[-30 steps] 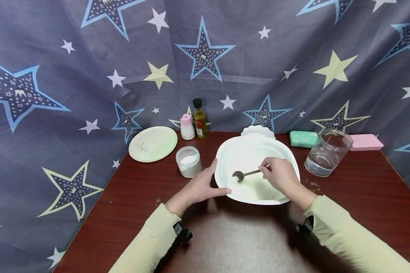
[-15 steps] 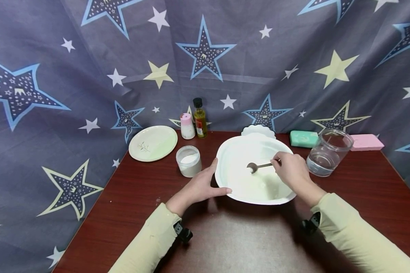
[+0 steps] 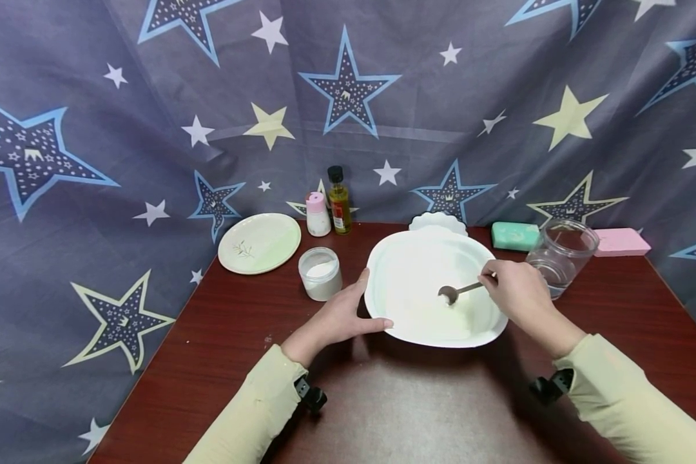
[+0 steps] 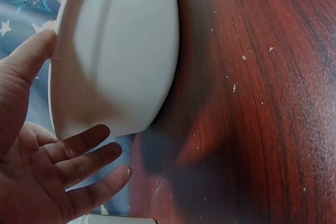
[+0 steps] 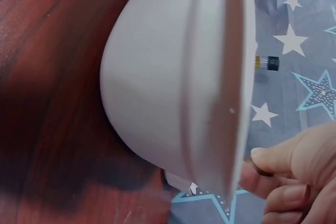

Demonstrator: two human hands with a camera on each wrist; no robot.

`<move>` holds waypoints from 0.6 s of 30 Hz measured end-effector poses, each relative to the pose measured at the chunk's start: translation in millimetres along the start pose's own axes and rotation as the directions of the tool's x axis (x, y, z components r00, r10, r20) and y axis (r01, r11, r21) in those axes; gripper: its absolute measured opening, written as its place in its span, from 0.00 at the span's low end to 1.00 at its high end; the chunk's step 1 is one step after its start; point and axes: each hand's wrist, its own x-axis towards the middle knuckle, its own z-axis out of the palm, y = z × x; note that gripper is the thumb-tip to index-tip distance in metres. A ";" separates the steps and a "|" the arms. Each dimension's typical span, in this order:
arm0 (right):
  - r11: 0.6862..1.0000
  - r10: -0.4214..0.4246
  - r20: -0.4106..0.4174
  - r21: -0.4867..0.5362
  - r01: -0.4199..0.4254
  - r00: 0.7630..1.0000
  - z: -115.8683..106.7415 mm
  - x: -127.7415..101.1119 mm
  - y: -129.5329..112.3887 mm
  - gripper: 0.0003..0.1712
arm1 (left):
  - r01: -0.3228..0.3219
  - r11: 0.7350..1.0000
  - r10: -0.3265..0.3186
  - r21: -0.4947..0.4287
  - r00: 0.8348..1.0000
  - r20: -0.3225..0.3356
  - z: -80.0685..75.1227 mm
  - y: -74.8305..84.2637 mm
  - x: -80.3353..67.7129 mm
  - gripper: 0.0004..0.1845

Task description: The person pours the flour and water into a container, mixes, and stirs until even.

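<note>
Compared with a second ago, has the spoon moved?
Yes, the spoon has moved right across the white basin, away from the basin's left rim.

A broad, white, rounded-oblong basin with a smooth, deep wall and a turned-out rim point(image 3: 391, 264) stands mouth up on the dark red wood-grain table point(image 3: 220, 361). A pale patch shows on its floor toward the near right, and a small white speck marks the outer wall just under the rim. The left hand point(image 3: 336, 319) touches its left side, thumb on the near left rim. The right hand point(image 3: 519, 290) pinches the thin handle of a small, dark brown, round-bowled spoon point(image 3: 451, 295), whose bowl, carrying some white matter, points left inside the basin.
</note>
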 end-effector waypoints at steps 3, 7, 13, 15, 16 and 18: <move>1.000 0.013 0.038 -0.007 -0.012 0.999 -5.8 -2.8 2.0 0.02 | -0.002 1.000 0.002 0.006 1.000 -0.001 -0.1 -0.4 -0.2 0.62; 0.999 0.043 0.104 -0.029 -0.040 0.994 -13.7 -4.4 2.6 0.03 | 0.001 1.000 -0.001 0.013 1.000 -0.002 0.3 -1.4 0.1 0.62; 0.998 0.055 0.199 -0.010 -0.054 0.978 -20.8 -5.2 -0.1 0.04 | 0.005 1.000 -0.005 0.012 1.000 -0.002 0.4 -1.5 0.2 0.62; 0.999 0.047 0.225 0.000 -0.048 0.973 -21.3 -5.4 -1.5 0.05 | 0.007 1.000 -0.007 0.012 1.000 -0.002 0.5 -1.6 0.2 0.62; 0.999 0.039 0.237 0.005 -0.042 0.971 -21.2 -5.6 -2.2 0.05 | 0.008 1.000 -0.008 0.014 1.000 -0.002 0.6 -1.6 0.2 0.62; 1.000 0.018 0.253 0.018 -0.023 0.967 -20.2 -5.9 -3.4 0.06 | 0.009 1.000 -0.009 0.015 1.000 -0.001 0.7 -1.6 0.1 0.62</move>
